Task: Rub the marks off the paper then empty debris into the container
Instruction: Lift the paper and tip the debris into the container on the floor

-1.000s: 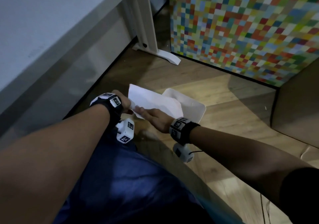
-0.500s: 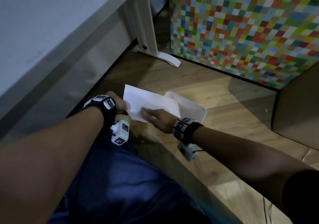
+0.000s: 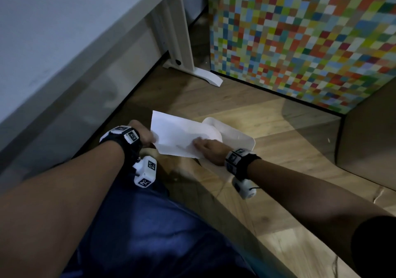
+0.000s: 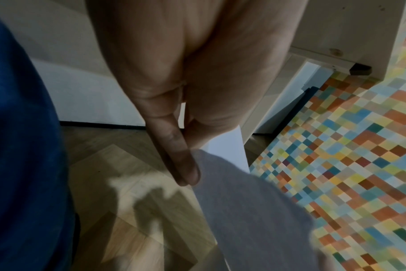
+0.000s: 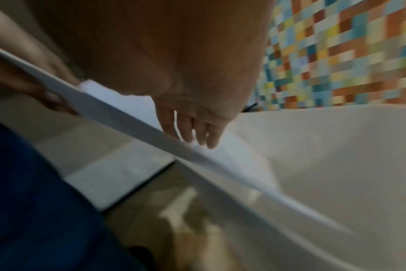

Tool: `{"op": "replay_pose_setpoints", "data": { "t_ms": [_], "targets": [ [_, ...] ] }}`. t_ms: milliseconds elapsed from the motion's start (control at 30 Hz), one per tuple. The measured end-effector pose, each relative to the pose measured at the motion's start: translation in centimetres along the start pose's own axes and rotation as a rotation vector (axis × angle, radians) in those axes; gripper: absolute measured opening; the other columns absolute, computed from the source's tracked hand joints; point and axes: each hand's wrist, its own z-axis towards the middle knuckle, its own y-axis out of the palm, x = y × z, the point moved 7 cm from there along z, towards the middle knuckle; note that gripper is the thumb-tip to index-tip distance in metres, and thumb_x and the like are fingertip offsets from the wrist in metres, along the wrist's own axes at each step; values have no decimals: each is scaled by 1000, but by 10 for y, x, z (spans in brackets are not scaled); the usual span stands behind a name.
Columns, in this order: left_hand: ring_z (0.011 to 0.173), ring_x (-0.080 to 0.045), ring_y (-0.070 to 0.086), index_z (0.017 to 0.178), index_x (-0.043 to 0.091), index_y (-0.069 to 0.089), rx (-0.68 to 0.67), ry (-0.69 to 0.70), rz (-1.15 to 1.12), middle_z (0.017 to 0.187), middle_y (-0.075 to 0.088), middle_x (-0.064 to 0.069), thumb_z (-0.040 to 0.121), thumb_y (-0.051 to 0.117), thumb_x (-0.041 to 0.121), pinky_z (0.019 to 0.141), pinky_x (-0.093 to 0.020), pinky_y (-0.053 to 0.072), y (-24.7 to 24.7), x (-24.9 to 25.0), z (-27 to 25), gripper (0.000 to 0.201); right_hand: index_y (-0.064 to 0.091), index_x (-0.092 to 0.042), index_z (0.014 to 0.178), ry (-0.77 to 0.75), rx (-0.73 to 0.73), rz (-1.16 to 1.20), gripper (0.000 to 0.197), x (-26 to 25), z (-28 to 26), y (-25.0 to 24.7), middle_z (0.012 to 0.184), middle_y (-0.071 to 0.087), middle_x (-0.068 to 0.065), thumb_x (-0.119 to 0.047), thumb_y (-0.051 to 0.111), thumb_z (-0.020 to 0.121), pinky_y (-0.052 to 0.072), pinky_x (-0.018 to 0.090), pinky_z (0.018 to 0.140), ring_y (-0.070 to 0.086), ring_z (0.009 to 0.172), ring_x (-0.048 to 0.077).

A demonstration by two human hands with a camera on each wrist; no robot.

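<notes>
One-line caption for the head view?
Left hand pinches paper tilted over white container; right hand brushes it.

- The white sheet of paper (image 3: pixel 177 137) is held above the wooden floor (image 3: pixel 267 115), its right end over the white plastic container (image 3: pixel 237 137).
- The left hand (image 3: pixel 142 135) is at the sheet's left edge; the right hand (image 3: pixel 209 149) lies on its right part.
- The multicoloured checkered panel (image 3: pixel 300 37) stands behind the container.
- The white desk leg (image 3: pixel 177 42) stands left of the panel.
</notes>
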Motion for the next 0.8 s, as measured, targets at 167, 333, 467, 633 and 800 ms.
{"op": "replay_pose_setpoints", "data": {
  "t_ms": [167,333,467,633,800],
  "targets": [
    [79,-32,79,79,0,83,-53,54,10,78,81,-17,69,93,17,81,-44,65,9,25,-40,22,37,-39,163,-278,-99,82,89,-67,1,27,170,40,-2,-89,11,94,19,48,130,40,154,23],
    [82,-38,81,69,4,82,-11,61,9,74,80,-16,46,86,25,86,-59,66,6,11,4,31,56,-38,151,31,-133,19,97,20,10,7,156,55,0,-98,17,85,27,52,123,51,140,30],
    [83,-38,81,79,1,82,4,64,-1,79,81,-17,55,88,18,85,-56,67,-8,18,-20,29,70,-10,134,214,-63,-194,93,61,12,-15,141,67,17,-76,14,102,36,46,116,62,125,35],
    [86,-34,79,91,0,81,21,54,-4,91,81,-18,72,90,14,87,-53,66,-4,25,-32,25,48,-29,159,-292,-48,-49,68,-37,-12,-1,163,50,-3,-66,21,108,26,42,129,47,147,19],
    [83,-33,79,91,-1,81,7,66,-9,92,81,-19,69,91,17,85,-49,66,-1,32,-31,30,19,-42,168,-404,-162,-86,75,-28,-17,29,176,22,-15,-76,28,102,11,42,134,20,162,10]
  ]
}}
